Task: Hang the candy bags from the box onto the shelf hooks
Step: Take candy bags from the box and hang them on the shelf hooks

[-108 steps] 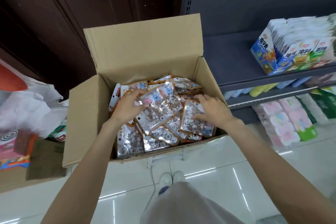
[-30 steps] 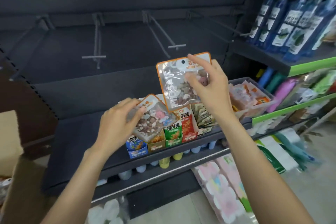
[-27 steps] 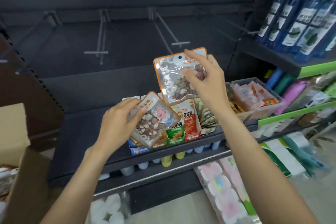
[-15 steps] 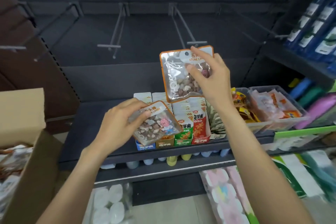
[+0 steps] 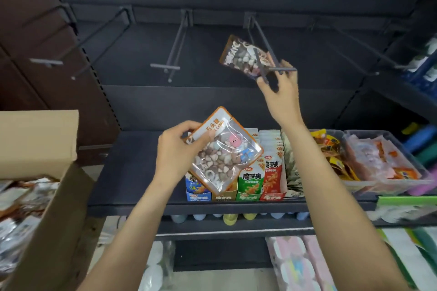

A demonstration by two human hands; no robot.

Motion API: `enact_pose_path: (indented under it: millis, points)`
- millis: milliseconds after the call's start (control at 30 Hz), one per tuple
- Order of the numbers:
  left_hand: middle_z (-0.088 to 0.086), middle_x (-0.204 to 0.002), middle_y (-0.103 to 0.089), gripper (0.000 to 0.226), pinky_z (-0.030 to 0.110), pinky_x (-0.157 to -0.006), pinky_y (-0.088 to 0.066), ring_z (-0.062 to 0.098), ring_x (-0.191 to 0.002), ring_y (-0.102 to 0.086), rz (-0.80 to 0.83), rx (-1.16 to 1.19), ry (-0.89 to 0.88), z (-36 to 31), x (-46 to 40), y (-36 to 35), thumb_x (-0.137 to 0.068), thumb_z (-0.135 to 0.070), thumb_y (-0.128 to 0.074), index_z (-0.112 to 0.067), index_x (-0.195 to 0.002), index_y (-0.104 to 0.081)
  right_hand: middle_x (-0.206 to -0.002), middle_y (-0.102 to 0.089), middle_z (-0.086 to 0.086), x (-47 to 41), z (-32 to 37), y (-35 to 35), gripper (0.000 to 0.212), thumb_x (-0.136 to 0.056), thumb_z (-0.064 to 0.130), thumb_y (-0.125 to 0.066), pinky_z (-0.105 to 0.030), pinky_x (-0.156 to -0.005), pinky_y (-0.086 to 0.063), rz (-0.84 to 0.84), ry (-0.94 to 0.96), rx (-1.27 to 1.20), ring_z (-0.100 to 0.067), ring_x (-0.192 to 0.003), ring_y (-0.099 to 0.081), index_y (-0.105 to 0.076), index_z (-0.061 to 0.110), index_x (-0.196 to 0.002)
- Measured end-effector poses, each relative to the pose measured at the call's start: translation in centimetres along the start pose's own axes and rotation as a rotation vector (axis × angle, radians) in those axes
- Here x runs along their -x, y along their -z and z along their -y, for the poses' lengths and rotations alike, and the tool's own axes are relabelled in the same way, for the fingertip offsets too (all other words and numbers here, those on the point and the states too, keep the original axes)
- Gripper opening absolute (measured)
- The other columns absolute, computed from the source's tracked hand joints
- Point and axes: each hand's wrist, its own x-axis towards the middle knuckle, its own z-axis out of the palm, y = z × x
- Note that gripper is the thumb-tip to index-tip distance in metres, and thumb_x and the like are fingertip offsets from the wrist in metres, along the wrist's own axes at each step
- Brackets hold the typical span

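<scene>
The right hand (image 5: 281, 92) is up at the tip of a shelf hook (image 5: 264, 49), fingers pinching the lower corner of a candy bag (image 5: 246, 58) that's tilted and sitting right at the hook's two prongs. Can't tell from this angle whether the bag's hole is actually on the wire or just next to it, since the prongs cross in front of the bag. The left hand (image 5: 176, 151) is lower down, thumb and fingers curled round the top-left edge of a second candy bag (image 5: 224, 151), orange-trimmed with a clear window showing pebble-looking candies and a little pink character; it's held diamond-wise in front of the snack cartons (image 5: 260, 177) lined up on the dark shelf (image 5: 132, 172). More hooks (image 5: 172, 49) stick out of the back panel to the left, all bare. Off at the left edge is the cardboard box (image 5: 47, 208), flap up, with more bags of the same kind (image 5: 16, 210) piled inside. To the right of the cartons there are clear bins (image 5: 387, 160) full of orange and pink packets, and below the shelf some pastel packs (image 5: 300, 264) on the lower level.
</scene>
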Motion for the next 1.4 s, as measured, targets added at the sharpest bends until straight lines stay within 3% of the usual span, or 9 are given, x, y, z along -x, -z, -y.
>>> enact_pose_path:
  millis: [67, 167, 300, 567, 767, 900, 1067, 1267, 1400]
  points:
    - [-0.009, -0.08, -0.073, 0.01, 0.044, -0.071, -0.059, 0.015, -0.076, -0.071, -0.002, 0.039, 0.032, -0.3, -0.1, -0.2, -0.076, -0.025, -0.081, -0.029, -0.078, -0.072, -0.143, -0.035, -0.006, 2.2, 0.7, 1.0, 0.039, -0.097, 0.025, -0.055, -0.028, -0.108, -0.038, -0.029, -0.102, -0.115, -0.01, -0.128, -0.043, -0.052, 0.021, -0.136]
    - [-0.009, -0.079, -0.073, 0.014, 0.042, -0.069, -0.059, 0.015, -0.074, -0.071, 0.006, 0.068, 0.054, -0.7, -0.1, -0.5, -0.073, -0.024, -0.083, -0.03, -0.076, -0.071, -0.131, -0.051, 0.006, 7.2, 2.5, 2.5, 0.036, -0.092, 0.035, -0.06, -0.007, -0.087, -0.044, 0.144, -0.153, -0.266, 0.009, -0.108, -0.053, -0.053, 0.033, -0.127]
    - [-0.004, -0.08, -0.073, 0.012, 0.033, -0.069, -0.058, 0.015, -0.075, -0.07, 0.105, 0.193, 0.074, -1.7, 0.4, -1.2, -0.073, -0.019, -0.081, -0.023, -0.079, -0.072, -0.107, -0.063, 0.02, 11.2, 3.7, 1.9, 0.048, -0.077, 0.045, -0.072, -0.021, -0.081, -0.052, 0.383, -0.202, -0.247, 0.003, -0.098, -0.061, -0.054, 0.036, -0.121]
    - [0.001, -0.101, -0.07, 0.046, 0.029, -0.078, -0.053, 0.018, -0.092, -0.067, 0.337, 0.534, 0.226, -1.3, 1.6, -1.1, -0.078, -0.038, -0.062, -0.027, -0.122, -0.058, -0.102, -0.074, 0.004, 13.6, 3.1, 3.3, 0.024, -0.081, 0.02, -0.069, -0.032, -0.074, -0.06, 0.054, -0.423, -0.705, -0.014, -0.094, -0.071, -0.064, 0.028, -0.102]
    - [-0.002, -0.094, -0.074, 0.011, 0.026, -0.072, -0.055, 0.013, -0.086, -0.07, 0.197, 0.377, 0.069, -2.7, 1.7, -2.1, -0.096, -0.018, -0.054, -0.021, -0.099, -0.064, -0.108, -0.072, 0.011, 14.7, 2.7, 4.3, 0.031, -0.077, 0.027, -0.069, -0.032, -0.082, -0.058, 0.046, -0.363, -0.617, -0.013, -0.105, -0.067, -0.063, 0.042, -0.104]
    - [-0.01, -0.086, -0.073, 0.015, 0.019, -0.065, -0.053, 0.006, -0.081, -0.07, 0.121, 0.307, -0.195, -4.3, 0.7, -3.1, -0.094, -0.014, -0.058, -0.028, -0.101, -0.06, -0.117, -0.067, 0.014, 14.6, 3.2, 4.9, 0.045, -0.083, 0.022, -0.069, -0.024, -0.085, -0.055, -0.082, -0.275, -0.516, -0.005, -0.111, -0.062, -0.054, 0.043, -0.12]
    - [-0.005, -0.084, -0.071, 0.031, 0.039, -0.066, -0.058, 0.013, -0.078, -0.071, 0.071, 0.15, -0.413, -5.0, -0.6, -3.4, -0.096, -0.018, -0.058, -0.041, -0.113, -0.048, -0.121, -0.063, 0.015, 13.5, 3.6, 5.5, 0.051, -0.087, 0.012, -0.068, -0.014, -0.08, -0.051, -0.13, -0.174, -0.464, 0.002, -0.111, -0.059, -0.05, 0.036, -0.128]
    - [0.009, -0.083, -0.066, 0.024, 0.042, -0.048, -0.047, 0.034, -0.052, -0.054, 0.09, 0.088, -0.385, -4.8, -2.7, -3.7, -0.095, -0.022, -0.059, -0.038, -0.113, -0.061, -0.123, -0.062, 0.011, 11.7, 3.3, 5.1, 0.048, -0.089, 0.014, -0.067, -0.018, -0.079, -0.054, -0.133, -0.157, -0.43, -0.002, -0.111, -0.061, -0.049, 0.034, -0.128]
    - [0.001, -0.085, -0.07, 0.032, 0.046, -0.053, -0.05, 0.048, -0.062, -0.057, 0.106, 0.076, -0.36, -4.6, -3.2, -3.8, -0.092, -0.019, -0.064, -0.042, -0.115, -0.06, -0.121, -0.062, 0.013, 11.0, 3.0, 5.0, 0.047, -0.089, 0.015, -0.067, -0.016, -0.077, -0.053, -0.14, -0.168, -0.434, 0.0, -0.11, -0.061, -0.049, 0.033, -0.128]
